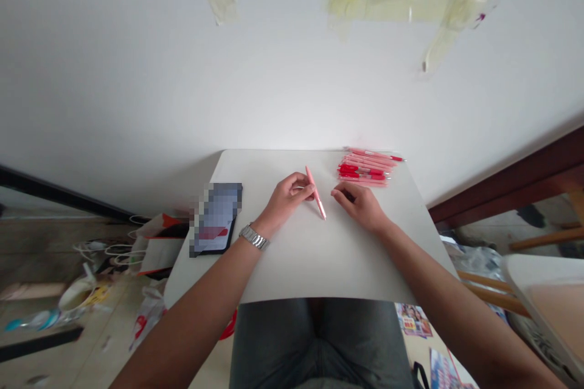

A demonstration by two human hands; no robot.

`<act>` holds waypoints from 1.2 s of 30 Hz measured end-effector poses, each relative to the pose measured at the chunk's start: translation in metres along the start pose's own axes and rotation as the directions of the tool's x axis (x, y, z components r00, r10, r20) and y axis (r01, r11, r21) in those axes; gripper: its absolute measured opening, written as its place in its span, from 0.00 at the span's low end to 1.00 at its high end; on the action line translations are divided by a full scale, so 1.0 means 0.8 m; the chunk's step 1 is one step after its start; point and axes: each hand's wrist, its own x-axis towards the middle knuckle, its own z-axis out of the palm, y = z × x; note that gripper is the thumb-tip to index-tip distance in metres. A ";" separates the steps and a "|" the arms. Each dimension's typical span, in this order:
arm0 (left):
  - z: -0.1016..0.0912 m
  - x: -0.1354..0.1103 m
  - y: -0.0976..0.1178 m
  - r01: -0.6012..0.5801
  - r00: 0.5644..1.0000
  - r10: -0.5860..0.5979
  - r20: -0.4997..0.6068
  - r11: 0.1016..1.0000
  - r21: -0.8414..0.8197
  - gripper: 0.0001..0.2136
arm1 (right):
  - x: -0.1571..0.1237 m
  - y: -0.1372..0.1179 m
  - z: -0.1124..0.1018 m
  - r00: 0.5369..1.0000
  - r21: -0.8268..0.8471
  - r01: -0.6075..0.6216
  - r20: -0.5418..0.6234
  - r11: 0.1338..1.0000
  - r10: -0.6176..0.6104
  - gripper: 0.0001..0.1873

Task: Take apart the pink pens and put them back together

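The left hand (pixel 293 190) pinches a pink pen (pixel 320 203) between thumb and fingers, the pen slanting in the gap between the hands. The right hand (pixel 360 202) is loosely curled; whether its fingertips meet cannot be told. Beyond it, pens (pixel 365 169) lie heaped on the worktop (pixel 319 270); left of the left hand lies a device (pixel 216 216).

Head-worn view from above the person's lap (pixel 274 340), looking forward and down, close over a white table (pixel 328 267) towards the far wall (pixel 283 91).
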 end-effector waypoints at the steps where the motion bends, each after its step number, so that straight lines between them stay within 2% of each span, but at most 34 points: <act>1: 0.000 -0.001 0.000 -0.005 1.000 0.005 0.003 1.000 -0.002 0.14 | -0.001 -0.004 -0.001 1.000 0.004 0.025 0.008 1.000 -0.025 0.15; 5: 0.006 -0.004 0.000 -0.003 1.000 0.003 0.000 0.999 -0.049 0.14 | -0.004 -0.015 -0.001 0.993 -0.029 0.119 0.027 0.992 -0.119 0.13; 9: 0.013 -0.010 0.004 -0.012 1.000 0.014 0.027 0.997 -0.077 0.13 | -0.007 -0.019 0.003 0.986 -0.042 0.151 0.078 0.988 -0.147 0.14; 15: 0.016 -0.012 0.008 -0.007 1.000 0.010 0.027 0.996 -0.094 0.15 | -0.008 -0.023 0.006 0.995 0.014 0.066 0.078 0.998 -0.067 0.15; 20: 0.014 -0.006 0.002 -0.055 0.991 0.036 -0.126 0.987 -0.149 0.18 | -0.008 -0.026 0.002 0.993 0.109 -0.007 0.118 0.994 -0.005 0.16; 22: 0.012 -0.004 0.000 -0.059 0.988 0.034 -0.149 0.984 -0.167 0.19 | -0.008 -0.025 0.001 0.992 0.135 -0.024 0.123 0.991 0.007 0.15; 27: 0.010 -0.004 0.000 -0.056 0.988 0.027 -0.151 0.980 -0.193 0.19 | -0.008 -0.022 0.000 0.992 0.186 -0.023 0.129 0.982 -0.002 0.14; 36: 0.013 -0.007 0.000 -0.052 0.995 0.038 -0.088 0.986 -0.157 0.18 | -0.008 -0.023 0.000 0.981 0.221 -0.066 0.195 0.973 0.022 0.27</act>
